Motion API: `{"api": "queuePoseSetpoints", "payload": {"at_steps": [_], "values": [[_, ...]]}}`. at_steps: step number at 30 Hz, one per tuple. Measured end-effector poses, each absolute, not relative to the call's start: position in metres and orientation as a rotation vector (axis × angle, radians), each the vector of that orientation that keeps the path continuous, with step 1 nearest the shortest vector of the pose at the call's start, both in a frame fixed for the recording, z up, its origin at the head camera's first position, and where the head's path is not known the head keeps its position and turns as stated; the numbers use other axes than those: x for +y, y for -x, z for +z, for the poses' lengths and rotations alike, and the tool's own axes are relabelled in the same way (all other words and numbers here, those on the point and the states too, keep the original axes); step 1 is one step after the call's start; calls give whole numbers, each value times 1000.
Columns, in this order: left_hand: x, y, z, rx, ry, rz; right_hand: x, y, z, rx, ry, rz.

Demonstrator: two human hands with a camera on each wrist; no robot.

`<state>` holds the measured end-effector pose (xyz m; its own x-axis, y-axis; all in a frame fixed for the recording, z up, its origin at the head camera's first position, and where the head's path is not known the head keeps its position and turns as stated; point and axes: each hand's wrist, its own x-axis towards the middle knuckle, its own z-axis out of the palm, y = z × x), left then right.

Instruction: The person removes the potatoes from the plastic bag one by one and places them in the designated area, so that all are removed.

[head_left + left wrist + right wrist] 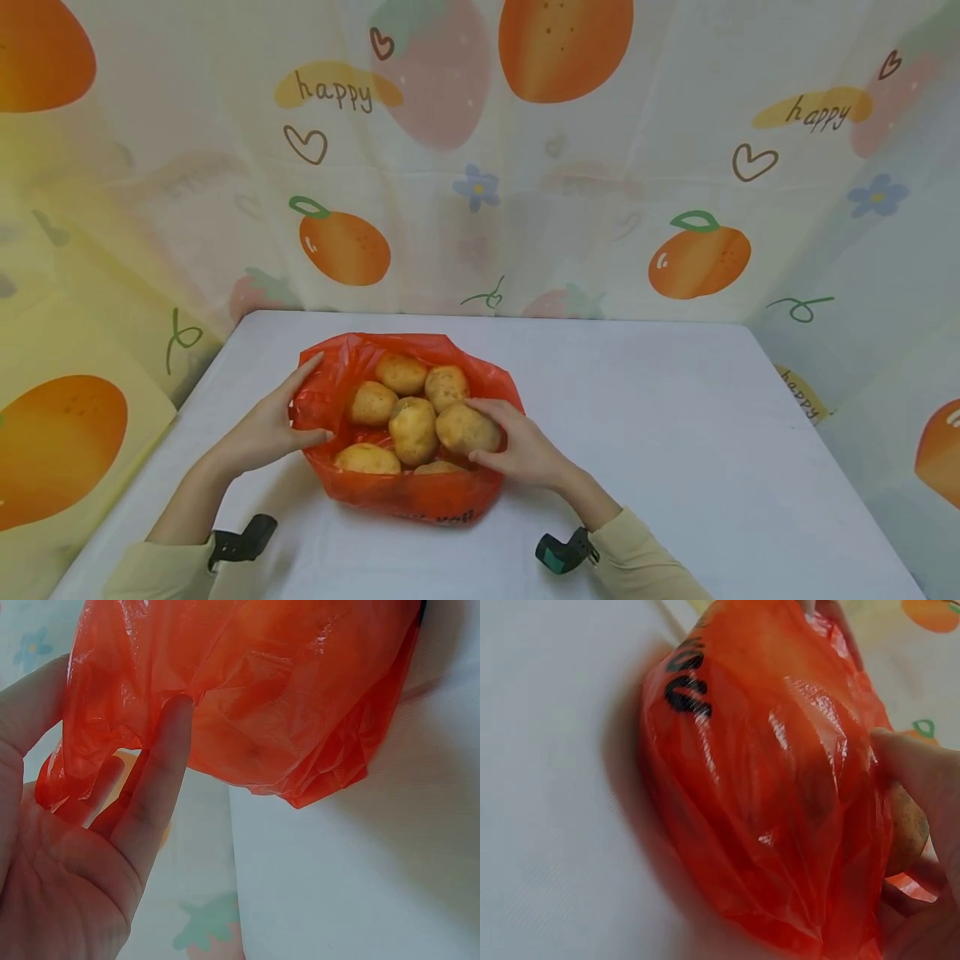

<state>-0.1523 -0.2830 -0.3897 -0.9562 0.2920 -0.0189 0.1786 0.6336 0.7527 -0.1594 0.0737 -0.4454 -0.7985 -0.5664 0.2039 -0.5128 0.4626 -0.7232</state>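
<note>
A red plastic bag (405, 498) stands on the table with its mouth spread wide, and several potatoes (412, 429) lie inside. My left hand (258, 433) holds the bag's left edge, thumb on the near side and fingers towards the far side. In the left wrist view, thin red film (112, 682) runs between the fingers of that hand. At the right side of the mouth, my right hand (528, 446) grips a potato (467, 429) between thumb and fingers. The right wrist view shows part of this potato (909, 829) beside the bag's wall; the rest is hidden.
The table (660, 450) has a white cover. Behind it and at both sides hangs a curtain (570, 250) printed with fruit, hearts and flowers. Each wrist wears a black strap with a device, one on the left wrist (243, 542) and one on the right wrist (566, 550).
</note>
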Motion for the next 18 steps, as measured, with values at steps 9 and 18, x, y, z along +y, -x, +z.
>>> {"api": "queuePoseSetpoints", "payload": {"at_steps": [9, 18], "values": [[-283, 152, -391, 2717, -392, 1220, 76, 160, -435, 2642, 992, -1353], [-284, 152, -390, 2723, -393, 1212, 82, 151, -398, 2628, 951, -1475]]}}
